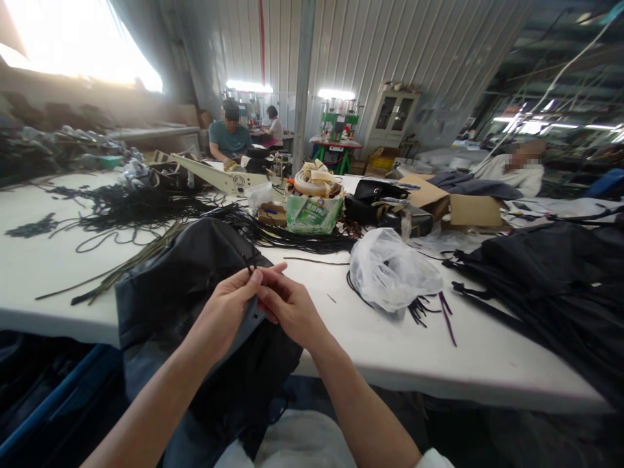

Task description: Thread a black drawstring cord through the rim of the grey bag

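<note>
A dark grey and black fabric piece (188, 279), perhaps a bag, drapes over the table's front edge and hangs toward my lap. My left hand (231, 302) pinches a thin black cord (247, 262) that rises in a doubled strand above the thumb. My right hand (291, 304) meets it fingertip to fingertip, its thumb and fingers pressed together. What lies between the right fingers is hidden. Small dark holes show in the fabric just under the hands.
On the white table (336, 338) lie heaps of black cords (121, 205), a clear plastic bag (390, 270), a green box (313, 213) holding rolled tape, a cardboard box (472, 211) and black fabric (560, 266). A person in a teal shirt (229, 140) works across the table; others sit farther off.
</note>
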The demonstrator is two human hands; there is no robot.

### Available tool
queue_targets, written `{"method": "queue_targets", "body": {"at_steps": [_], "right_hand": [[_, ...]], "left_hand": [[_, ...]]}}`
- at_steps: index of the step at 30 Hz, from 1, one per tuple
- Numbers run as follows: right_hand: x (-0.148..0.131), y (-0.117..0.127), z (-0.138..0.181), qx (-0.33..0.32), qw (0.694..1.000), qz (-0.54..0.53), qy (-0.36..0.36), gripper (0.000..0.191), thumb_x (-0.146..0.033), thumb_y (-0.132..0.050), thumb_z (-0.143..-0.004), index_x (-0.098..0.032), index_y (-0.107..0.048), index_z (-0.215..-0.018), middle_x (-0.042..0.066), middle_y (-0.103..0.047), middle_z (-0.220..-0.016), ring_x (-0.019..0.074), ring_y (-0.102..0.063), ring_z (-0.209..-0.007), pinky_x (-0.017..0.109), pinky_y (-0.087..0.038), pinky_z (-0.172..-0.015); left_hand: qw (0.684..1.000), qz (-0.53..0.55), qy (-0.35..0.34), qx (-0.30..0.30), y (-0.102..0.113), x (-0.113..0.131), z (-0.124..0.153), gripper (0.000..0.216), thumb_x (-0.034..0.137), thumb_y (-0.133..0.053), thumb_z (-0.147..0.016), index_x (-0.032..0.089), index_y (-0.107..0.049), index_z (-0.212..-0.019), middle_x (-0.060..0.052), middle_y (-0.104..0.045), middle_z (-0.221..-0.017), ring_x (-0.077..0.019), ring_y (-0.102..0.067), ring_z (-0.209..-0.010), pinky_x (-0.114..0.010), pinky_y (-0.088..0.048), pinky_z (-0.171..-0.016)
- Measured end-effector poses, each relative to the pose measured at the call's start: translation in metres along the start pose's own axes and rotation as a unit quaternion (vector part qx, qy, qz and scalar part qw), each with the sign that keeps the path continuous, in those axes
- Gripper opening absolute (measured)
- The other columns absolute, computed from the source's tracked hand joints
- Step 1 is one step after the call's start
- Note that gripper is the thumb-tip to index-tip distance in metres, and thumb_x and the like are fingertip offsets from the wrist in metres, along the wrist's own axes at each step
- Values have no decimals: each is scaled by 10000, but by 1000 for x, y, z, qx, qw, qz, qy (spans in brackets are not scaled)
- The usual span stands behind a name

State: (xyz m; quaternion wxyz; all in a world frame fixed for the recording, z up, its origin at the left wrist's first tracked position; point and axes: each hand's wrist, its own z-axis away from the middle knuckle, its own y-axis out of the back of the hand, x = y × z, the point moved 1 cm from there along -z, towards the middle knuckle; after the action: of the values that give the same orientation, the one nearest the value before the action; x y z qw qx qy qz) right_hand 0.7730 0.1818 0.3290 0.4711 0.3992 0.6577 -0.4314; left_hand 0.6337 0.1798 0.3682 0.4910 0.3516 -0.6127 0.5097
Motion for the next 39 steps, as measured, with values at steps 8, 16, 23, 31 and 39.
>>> {"method": "queue_targets", "body": {"at_steps": [8, 16, 23, 31, 39], "right_hand": [[-50, 56, 22, 88, 996, 29, -17, 387, -600, -811, -994, -227, -723, -1046, 2, -605, -777, 93, -328, -529, 286, -192, -466], [-92, 68, 55, 78, 952, 288, 75, 232, -482, -692, -1133, -277, -789, -1183, 1, -690, -784, 124, -549, -596, 270, -398, -538], [27, 13, 15, -202, 909, 362, -38, 166, -217, -653, -1117, -225, -749, -982, 14, -801, -918, 192, -729, -838, 303, -488, -781], [72, -13, -82, -91, 919, 382, 33, 134, -252, -646, -1146, -214, -747, -1066, 17, -788, -1035, 200, -700, -974, 293, -455, -887], [113, -15, -121, -138, 915, 378, -13, 152, -206, -679, -1121, -179, -748, -988, 5, -759, -962, 169, -652, -913, 269, -439, -890]], "left_hand": [[965, -231, -98, 77, 23, -24, 74, 462, 502, -730, -1073, 329, -709, -1500, -98, -755, -1456, -301, -747, -1316, -419, -608, -1135], [782, -583, -216, 41, 99, -150, 155, 505, 277, -618, -1105, 261, -618, -1609, -129, -695, -1570, -359, -740, -1353, -477, -636, -1158], [773, -585, -247, -13, 119, -135, 133, 422, 191, -556, -1119, 228, -743, -1496, -109, -716, -1545, -303, -719, -1395, -420, -549, -1265], [920, -372, -44, 118, 104, -54, 74, 398, 595, -696, -1055, 241, -840, -1168, -99, -853, -1121, -306, -814, -974, -402, -675, -905], [789, -595, -150, 14, 129, -104, 101, 550, 514, -622, -1103, 185, -665, -1542, -196, -679, -1554, -428, -660, -1418, -616, -544, -1207]]}}
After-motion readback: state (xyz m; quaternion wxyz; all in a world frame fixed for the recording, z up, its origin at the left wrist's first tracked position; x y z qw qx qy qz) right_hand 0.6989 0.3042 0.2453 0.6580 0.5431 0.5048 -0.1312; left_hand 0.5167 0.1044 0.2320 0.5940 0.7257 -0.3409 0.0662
